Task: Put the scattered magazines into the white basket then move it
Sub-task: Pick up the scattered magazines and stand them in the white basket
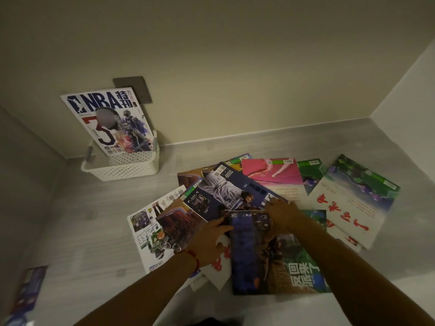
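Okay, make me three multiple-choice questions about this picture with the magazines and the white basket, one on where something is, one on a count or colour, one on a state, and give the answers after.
1. Where does the white basket stand?
A. By the wall, at far left of the magazine pile
B. In the middle of the pile
C. In the person's lap

2. How many magazines stand in the basket?
A. None
B. One
C. Four

3. What are the hands doing?
A. Both lifting the basket
B. Both down on the magazine pile
C. Both hanging idle, off the pile

Answers:
1 A, the basket sits against the wall, apart from the pile.
2 B, only the NBA magazine stands upright in it.
3 B, the left hand and right hand lie either side of the dark blue magazine on top of the pile.
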The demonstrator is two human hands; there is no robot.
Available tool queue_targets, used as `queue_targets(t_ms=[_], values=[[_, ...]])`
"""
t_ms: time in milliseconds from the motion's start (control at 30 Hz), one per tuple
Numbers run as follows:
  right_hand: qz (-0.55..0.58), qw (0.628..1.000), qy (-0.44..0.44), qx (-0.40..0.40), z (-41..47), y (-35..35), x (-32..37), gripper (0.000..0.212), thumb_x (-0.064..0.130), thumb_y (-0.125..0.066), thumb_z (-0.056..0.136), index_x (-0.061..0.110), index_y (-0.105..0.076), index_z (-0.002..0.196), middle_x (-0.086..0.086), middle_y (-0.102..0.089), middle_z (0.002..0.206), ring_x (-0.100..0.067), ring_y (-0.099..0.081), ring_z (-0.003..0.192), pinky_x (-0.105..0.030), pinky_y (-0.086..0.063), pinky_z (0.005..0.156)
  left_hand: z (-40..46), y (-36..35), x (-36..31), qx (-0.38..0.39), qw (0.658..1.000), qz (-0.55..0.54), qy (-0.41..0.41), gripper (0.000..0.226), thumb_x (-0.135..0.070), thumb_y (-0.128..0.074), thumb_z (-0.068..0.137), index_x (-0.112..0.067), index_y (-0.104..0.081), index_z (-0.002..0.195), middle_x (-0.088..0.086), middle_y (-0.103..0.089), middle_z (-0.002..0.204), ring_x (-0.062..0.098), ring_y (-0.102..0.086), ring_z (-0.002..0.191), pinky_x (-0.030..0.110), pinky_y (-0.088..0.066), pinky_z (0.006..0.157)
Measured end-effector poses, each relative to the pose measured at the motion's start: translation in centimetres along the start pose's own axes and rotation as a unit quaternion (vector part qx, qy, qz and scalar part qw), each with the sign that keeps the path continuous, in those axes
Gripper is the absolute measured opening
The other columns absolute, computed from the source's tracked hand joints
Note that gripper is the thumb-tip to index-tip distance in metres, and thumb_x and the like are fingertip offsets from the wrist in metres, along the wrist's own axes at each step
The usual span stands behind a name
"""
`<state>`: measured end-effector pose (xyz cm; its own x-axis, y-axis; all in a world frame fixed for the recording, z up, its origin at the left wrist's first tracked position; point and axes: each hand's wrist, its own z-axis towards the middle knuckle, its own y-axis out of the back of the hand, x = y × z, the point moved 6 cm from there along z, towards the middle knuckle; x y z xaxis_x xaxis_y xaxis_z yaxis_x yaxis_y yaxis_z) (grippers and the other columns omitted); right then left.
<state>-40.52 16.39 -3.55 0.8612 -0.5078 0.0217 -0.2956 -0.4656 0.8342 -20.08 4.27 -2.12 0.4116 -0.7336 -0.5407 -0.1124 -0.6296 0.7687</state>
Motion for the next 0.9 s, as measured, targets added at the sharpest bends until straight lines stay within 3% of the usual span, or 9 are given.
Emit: queue_targets(t_ms=[100, 200, 267, 367, 533, 600, 667, 767, 900], values=[[0.074, 0.993, 0.087, 0.029, -0.8, 1.5, -0.2, 0.056, 0.044, -0.074, 0.081, 0.021, -0.057, 0.130, -0.003, -0.058, 0.132, -0.023, -0.057, 0.120, -0.036, -0.046, 0.099, -0.9, 0.8, 0.3, -0.021, 0.998, -0.054, 0.024, 0.054, -0.009, -0.055, 0.090, -0.024, -0.049, 0.141, 0.002, -0.045, 0.149, 0.020, -0.039, 0.138, 0.029, -0.028, 0.119], [0.115, 0.983, 0.133, 0.053, -2.0, 3.7, 0.3, 0.033, 0.032, -0.072, 0.086, 0.019, -0.069, 0.115, -0.003, -0.066, 0.115, -0.020, -0.063, 0.106, -0.038, -0.049, 0.095, -2.0, 1.4, 1.1, -0.036, 0.991, -0.115, 0.055, 0.044, -0.013, -0.057, 0.093, -0.022, -0.055, 0.136, 0.003, -0.055, 0.138, 0.018, -0.051, 0.127, 0.032, -0.040, 0.112], [0.187, 0.972, 0.132, 0.046, -2.7, 6.0, -0.1, 0.027, 0.032, -0.073, 0.086, 0.022, -0.070, 0.111, 0.002, -0.069, 0.107, -0.016, -0.066, 0.098, -0.039, -0.051, 0.092, -2.9, 2.3, 1.9, -0.049, 0.983, -0.156, 0.080, 0.039, -0.015, -0.057, 0.094, -0.022, -0.059, 0.132, 0.001, -0.060, 0.131, 0.014, -0.057, 0.117, 0.027, -0.046, 0.105], [0.299, 0.946, 0.127, 0.006, -3.9, 10.4, -1.0, 0.047, 0.043, -0.072, 0.086, 0.040, -0.058, 0.130, 0.014, -0.066, 0.115, -0.004, -0.063, 0.100, -0.033, -0.050, 0.096, -4.2, 4.9, 2.9, -0.070, 0.947, -0.296, 0.103, 0.023, -0.017, -0.055, 0.098, -0.014, -0.066, 0.118, 0.008, -0.067, 0.114, 0.019, -0.066, 0.102, 0.024, -0.053, 0.090], [0.582, 0.795, 0.168, -0.028, -3.3, 16.3, 1.3, 0.042, 0.034, -0.072, 0.089, 0.020, -0.061, 0.128, -0.016, -0.070, 0.118, -0.038, -0.069, 0.105, -0.051, -0.056, 0.086, -5.1, 8.5, 4.1, -0.069, 0.787, -0.594, 0.149, 0.041, -0.013, -0.062, 0.094, -0.020, -0.050, 0.133, 0.007, -0.065, 0.122, 0.023, -0.062, 0.116, 0.042, -0.053, 0.099], [0.656, 0.731, 0.187, -0.029, -2.1, 17.5, 4.1, 0.042, 0.024, -0.068, 0.093, 0.014, -0.056, 0.132, -0.025, -0.064, 0.123, -0.047, -0.065, 0.108, -0.056, -0.054, 0.086, -4.5, 10.4, 4.1, -0.063, 0.764, -0.632, 0.116, 0.037, -0.017, -0.060, 0.096, -0.027, -0.051, 0.130, 0.005, -0.067, 0.124, 0.023, -0.061, 0.118, 0.044, -0.051, 0.101], [0.718, 0.668, 0.193, -0.033, -0.7, 18.0, 7.5, 0.043, 0.019, -0.067, 0.094, 0.010, -0.054, 0.134, -0.028, -0.062, 0.126, -0.048, -0.064, 0.110, -0.056, -0.053, 0.087, -4.3, 13.0, 5.1, -0.099, 0.764, -0.630, 0.099, 0.029, -0.021, -0.056, 0.099, -0.027, -0.056, 0.127, 0.008, -0.069, 0.114, 0.024, -0.065, 0.105, 0.047, -0.053, 0.096], [0.777, 0.612, 0.129, -0.071, 1.7, 18.5, 11.8, 0.048, 0.021, -0.079, 0.080, 0.003, -0.063, 0.122, -0.026, -0.069, 0.113, -0.040, -0.070, 0.095, -0.050, -0.056, 0.081, -5.2, 17.9, 9.2, -0.179, 0.792, -0.576, 0.098, 0.027, -0.021, -0.052, 0.101, -0.021, -0.056, 0.128, 0.015, -0.053, 0.081, 0.022, -0.050, 0.065, 0.034, -0.046, 0.062], [0.775, 0.619, 0.023, -0.123, 5.3, 19.6, 16.8, 0.039, 0.020, -0.061, 0.088, -0.006, -0.063, 0.117, -0.033, -0.067, 0.110, -0.042, -0.065, 0.094, -0.060, -0.050, 0.092, -7.1, 25.1, 15.1, -0.212, 0.835, -0.504, 0.058, 0.032, -0.006, -0.050, 0.100, -0.019, -0.058, 0.129, 0.018, -0.054, 0.093, 0.028, -0.050, 0.080, 0.044, -0.046, 0.072]])
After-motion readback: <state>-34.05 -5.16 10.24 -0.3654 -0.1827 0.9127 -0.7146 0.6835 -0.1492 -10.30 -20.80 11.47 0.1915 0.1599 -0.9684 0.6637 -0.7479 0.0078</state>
